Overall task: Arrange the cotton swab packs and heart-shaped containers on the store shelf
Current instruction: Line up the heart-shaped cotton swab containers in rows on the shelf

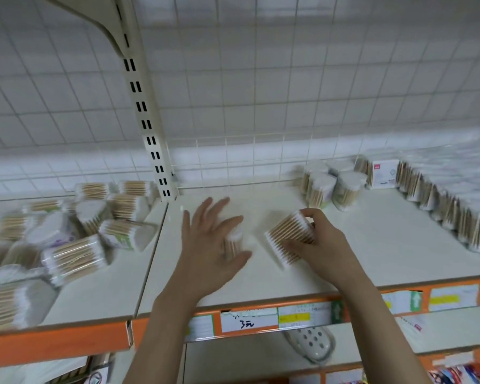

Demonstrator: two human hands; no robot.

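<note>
Head view: my right hand (pixel 315 239) has its grip closed around a cotton swab pack (pixel 288 239), fingers curled over the far end and thumb on the near side, the pack tilted just above or on the shelf (pixel 372 245); I cannot tell which. My left hand (pixel 208 242) is spread, fingers straight, covering a second swab container (pixel 233 242) that shows blurred beneath the palm; I cannot tell whether it presses on it. Both sit mid-shelf, near each other but apart. Behind, to the right, a cluster of upright heart-shaped containers (pixel 330 187) stands near the wire back grid (pixel 233 153). A row of swab packs (pixel 444 200) lines the right side. On the left shelf section lies a jumbled heap of swab packs (pixel 67 231). Price labels (pixel 250 320) run along the orange front edge.
</note>
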